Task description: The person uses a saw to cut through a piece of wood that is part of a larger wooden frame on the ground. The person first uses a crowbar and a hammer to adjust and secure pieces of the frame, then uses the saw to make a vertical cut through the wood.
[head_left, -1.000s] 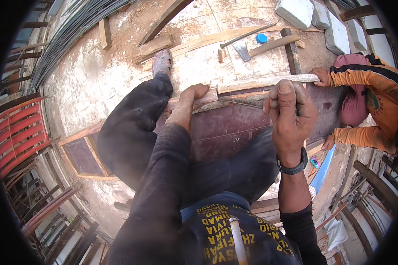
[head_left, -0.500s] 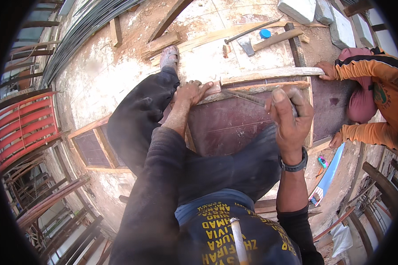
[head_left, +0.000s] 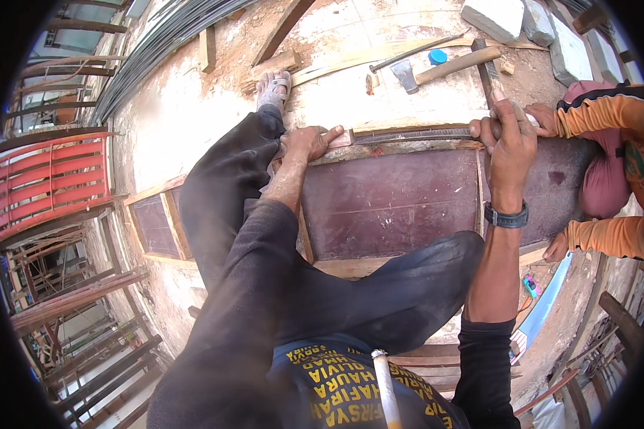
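I sit with my legs over a dark reddish plywood panel [head_left: 393, 204] framed in wood. My left hand [head_left: 308, 141] grips the left end of a narrow wooden strip [head_left: 408, 136] along the panel's far edge, thumb stretched along it. My right hand [head_left: 508, 136], with a black watch on the wrist, is closed on a thin pencil-like thing at the strip's right end; what it is stays unclear. A co-worker in orange sleeves [head_left: 601, 118] crouches at the right, one hand touching the strip beside my right hand, the other [head_left: 558, 247] on the panel's near edge.
Beyond the panel lie a wooden-handled hammer [head_left: 451, 64], a hatchet head [head_left: 406, 75], a steel rod [head_left: 415, 51], a blue cap [head_left: 437, 56] and concrete blocks [head_left: 494, 14]. A smaller framed panel [head_left: 157, 225], a red metal frame [head_left: 50, 179] and bundled rebar [head_left: 157, 39] are at the left.
My right hand has slid right along the strip, up to the co-worker's hand. My left hand stays at the strip's left end, so the hands are now wider apart.
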A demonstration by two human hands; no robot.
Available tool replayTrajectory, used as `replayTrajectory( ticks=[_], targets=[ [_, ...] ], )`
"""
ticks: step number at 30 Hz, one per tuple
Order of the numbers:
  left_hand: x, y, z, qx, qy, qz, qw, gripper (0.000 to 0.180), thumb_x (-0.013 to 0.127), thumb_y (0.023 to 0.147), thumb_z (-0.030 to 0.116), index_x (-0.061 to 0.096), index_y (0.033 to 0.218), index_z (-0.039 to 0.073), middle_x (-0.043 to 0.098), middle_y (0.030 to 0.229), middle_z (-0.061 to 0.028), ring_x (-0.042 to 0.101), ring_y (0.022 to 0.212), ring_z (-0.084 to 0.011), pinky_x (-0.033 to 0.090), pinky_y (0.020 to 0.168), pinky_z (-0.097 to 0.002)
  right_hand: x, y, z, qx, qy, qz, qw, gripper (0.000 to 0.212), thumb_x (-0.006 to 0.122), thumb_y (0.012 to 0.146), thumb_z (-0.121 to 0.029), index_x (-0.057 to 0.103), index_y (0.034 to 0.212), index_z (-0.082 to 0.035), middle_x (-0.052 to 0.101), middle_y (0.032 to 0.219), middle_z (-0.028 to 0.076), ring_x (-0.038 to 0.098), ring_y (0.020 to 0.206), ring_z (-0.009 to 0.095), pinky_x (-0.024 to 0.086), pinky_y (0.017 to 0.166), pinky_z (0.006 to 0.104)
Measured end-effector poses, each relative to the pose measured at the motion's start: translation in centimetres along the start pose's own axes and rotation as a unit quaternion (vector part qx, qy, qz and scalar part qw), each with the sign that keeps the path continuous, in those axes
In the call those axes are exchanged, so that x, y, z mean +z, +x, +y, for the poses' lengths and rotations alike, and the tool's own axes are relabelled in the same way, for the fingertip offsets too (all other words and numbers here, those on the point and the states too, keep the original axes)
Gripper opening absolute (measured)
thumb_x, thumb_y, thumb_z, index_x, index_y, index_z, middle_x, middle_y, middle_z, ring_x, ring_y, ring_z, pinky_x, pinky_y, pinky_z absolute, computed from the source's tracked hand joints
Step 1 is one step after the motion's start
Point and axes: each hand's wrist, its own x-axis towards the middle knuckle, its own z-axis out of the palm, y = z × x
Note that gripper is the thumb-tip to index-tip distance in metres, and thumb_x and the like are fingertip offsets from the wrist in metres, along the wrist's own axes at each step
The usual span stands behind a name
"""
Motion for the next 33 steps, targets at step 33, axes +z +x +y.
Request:
replayTrajectory(
  ticks=[33],
  targets=[
    [-1.8,-0.9,0.9,-0.004,-0.050,-0.072,0.996,0.081,0.036,0.097,0.077,0.066,0.137,0.013,0.060,0.143,-0.0198,0.046,0.142,-0.0442,0.016,0.115,-0.0734,1.8,-11.4,-5.3,0.013,0.138,0.037,0.990,0.022,0.061,0.100,-0.017,0.058,0.083,-0.003,0.050,0.068,0.003,0.047,0.054,0.011,0.041,0.052,0.0244]
  ],
)
